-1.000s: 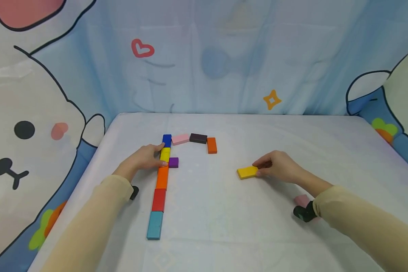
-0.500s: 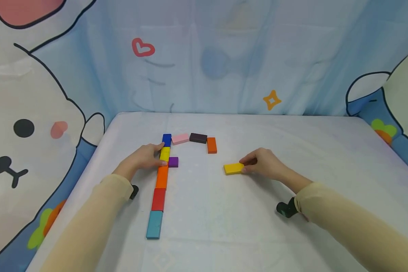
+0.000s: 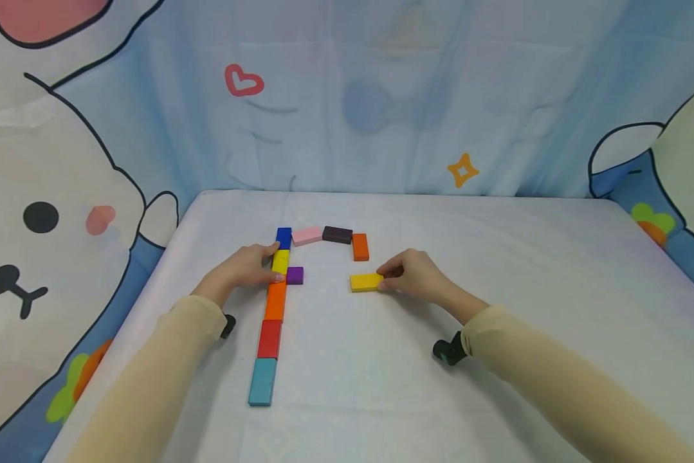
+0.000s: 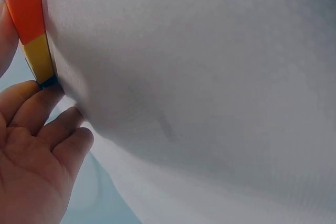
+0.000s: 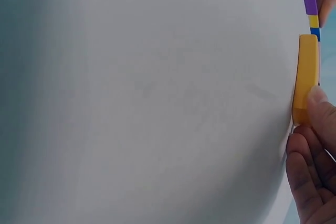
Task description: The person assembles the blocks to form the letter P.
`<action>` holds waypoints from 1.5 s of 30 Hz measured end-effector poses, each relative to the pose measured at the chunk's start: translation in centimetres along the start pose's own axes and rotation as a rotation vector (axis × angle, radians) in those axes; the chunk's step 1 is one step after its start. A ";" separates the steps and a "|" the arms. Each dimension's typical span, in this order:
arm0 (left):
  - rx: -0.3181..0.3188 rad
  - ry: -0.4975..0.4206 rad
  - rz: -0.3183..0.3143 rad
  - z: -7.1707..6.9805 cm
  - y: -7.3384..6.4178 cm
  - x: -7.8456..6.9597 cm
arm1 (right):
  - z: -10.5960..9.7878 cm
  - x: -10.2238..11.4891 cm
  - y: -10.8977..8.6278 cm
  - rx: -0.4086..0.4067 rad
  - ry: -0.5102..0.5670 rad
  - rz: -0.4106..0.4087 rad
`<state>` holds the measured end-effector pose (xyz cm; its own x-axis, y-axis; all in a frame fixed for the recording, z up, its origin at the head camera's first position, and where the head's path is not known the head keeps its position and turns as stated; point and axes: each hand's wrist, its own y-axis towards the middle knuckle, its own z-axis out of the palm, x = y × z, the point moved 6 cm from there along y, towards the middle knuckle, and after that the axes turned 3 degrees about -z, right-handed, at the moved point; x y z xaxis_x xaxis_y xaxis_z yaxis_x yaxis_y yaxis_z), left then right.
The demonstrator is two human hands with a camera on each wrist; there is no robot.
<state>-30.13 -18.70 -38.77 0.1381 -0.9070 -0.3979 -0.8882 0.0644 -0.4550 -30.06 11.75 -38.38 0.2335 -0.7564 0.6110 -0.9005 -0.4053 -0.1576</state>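
Observation:
My right hand (image 3: 410, 273) pinches one end of a flat yellow block (image 3: 366, 283) between thumb and fingers. The block points left, low over the cloth. My left hand (image 3: 247, 265) rests along a row of blocks, its thumb and forefinger touching at either end of a short yellow block (image 3: 280, 260). Beyond that lies a dark blue block (image 3: 283, 238); towards me follow an orange block (image 3: 275, 301), a red block (image 3: 269, 339) and a teal block (image 3: 262, 382). A small purple block (image 3: 295, 276) sits against the row's right side.
A pink block (image 3: 307, 236), a dark brown block (image 3: 337, 235) and an orange block (image 3: 361, 247) curve rightward from the row's far end. White cloth covers the table (image 3: 323, 373). Behind its far edge hangs a printed blue curtain (image 3: 347, 128).
My right hand has carried the yellow block leftward, from right of centre to just in front of the separate orange block. The left hand stays on the row.

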 end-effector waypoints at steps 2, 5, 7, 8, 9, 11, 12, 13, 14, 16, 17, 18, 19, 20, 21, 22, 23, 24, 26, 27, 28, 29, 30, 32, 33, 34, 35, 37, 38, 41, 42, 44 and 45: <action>-0.001 -0.001 0.000 0.1 0.1 0.1 | 0.3 0.5 0.3 0.000 0.007 -0.007; -0.003 -0.001 -0.001 0.1 0.2 0.1 | 0.7 1.0 0.7 -0.006 0.011 -0.021; -0.003 -0.001 -0.003 0.1 0.2 0.1 | 0.9 1.3 0.9 -0.012 0.014 -0.028; -0.004 -0.002 -0.004 0.1 0.1 0.1 | 1.0 1.4 1.0 -0.015 0.015 -0.030; -0.003 -0.003 -0.005 0.1 0.1 0.1 | 1.1 1.5 1.1 -0.018 0.016 -0.032; -0.003 -0.006 -0.008 0.0 0.0 0.0 | 1.4 1.8 1.3 -0.021 0.022 -0.035; -0.002 -0.006 -0.008 0.0 0.0 0.0 | 1.5 1.9 1.4 -0.022 0.027 -0.037; -0.002 -0.007 -0.009 0.0 0.0 0.0 | 1.6 2.1 1.4 -0.024 0.031 -0.037; -0.002 -0.008 -0.011 0.0 0.0 0.0 | 1.7 2.2 1.5 -0.025 0.034 -0.037; -0.001 -0.010 -0.013 -0.1 -0.1 -0.1 | 1.9 2.5 1.6 -0.028 0.040 -0.038; 0.000 -0.009 -0.013 -0.1 -0.1 -0.1 | 2.0 2.6 1.8 -0.031 0.044 -0.038; 0.001 -0.008 -0.013 -0.1 -0.1 -0.1 | 2.1 2.7 1.8 -0.034 0.048 -0.038; 0.002 -0.009 -0.012 -0.1 -0.1 -0.1 | 2.2 2.8 1.9 -0.038 0.051 -0.039; 0.001 -0.009 -0.011 -0.1 -0.1 -0.1 | 2.3 2.9 2.0 -0.041 0.054 -0.043; 0.002 -0.009 -0.012 -0.1 -0.1 -0.1 | 2.4 3.0 2.0 -0.045 0.056 -0.046; 0.002 -0.009 -0.013 -0.1 -0.1 -0.1 | 2.6 3.1 2.1 -0.046 0.055 -0.049; 0.002 -0.009 -0.015 -0.1 0.0 -0.1 | 2.7 3.3 2.2 -0.047 0.055 -0.054; 0.002 -0.009 -0.018 -0.1 0.0 -0.1 | 2.8 3.5 2.3 -0.047 0.053 -0.059; 0.001 -0.008 -0.023 -0.1 0.0 -0.1 | 3.0 3.8 2.5 -0.046 0.047 -0.066; 0.001 -0.007 -0.026 -0.1 0.0 -0.1 | 3.1 3.9 2.7 -0.044 0.046 -0.065; 0.001 -0.006 -0.028 -0.1 0.0 -0.1 | 3.2 4.1 2.8 -0.042 0.046 -0.065; 0.000 -0.005 -0.029 -0.1 0.0 -0.1 | 3.3 4.2 2.9 -0.039 0.047 -0.064; 0.000 -0.005 -0.030 -0.1 -0.1 -0.1 | 3.5 4.3 3.0 -0.037 0.047 -0.061; -0.002 0.000 -0.025 -0.1 -0.1 -0.1 | 3.7 4.5 3.2 -0.033 0.045 -0.053; -0.003 0.001 -0.022 -0.1 0.0 -0.2 | 3.8 4.6 3.3 -0.032 0.044 -0.049; -0.003 0.002 -0.019 -0.1 0.0 -0.2 | 3.9 4.7 3.3 -0.032 0.044 -0.046; -0.003 0.003 -0.017 -0.1 0.0 -0.2 | 4.0 4.8 3.3 -0.032 0.043 -0.047; -0.004 0.007 -0.012 0.0 0.0 -0.1 | 4.1 5.0 3.4 -0.036 0.045 -0.050; -0.005 0.013 -0.009 -0.1 0.0 -0.2 | 4.1 5.1 3.4 -0.038 0.049 -0.051; -0.003 0.009 -0.008 -0.1 0.0 -0.2 | 4.2 5.4 3.5 -0.043 0.056 -0.057; -0.003 0.013 -0.006 -0.1 0.0 -0.2 | 4.2 5.4 3.5 -0.044 0.055 -0.059; -0.003 0.013 -0.004 -0.2 0.0 -0.2 | 4.3 5.6 3.6 -0.045 0.056 -0.060; -0.003 0.009 -0.006 -0.1 0.0 -0.2 | 4.3 5.6 3.7 -0.044 0.054 -0.061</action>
<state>-30.19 -18.60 -38.57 0.1396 -0.9109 -0.3883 -0.8889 0.0575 -0.4545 -30.46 3.81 -38.87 0.2694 -0.7018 0.6595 -0.9008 -0.4258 -0.0852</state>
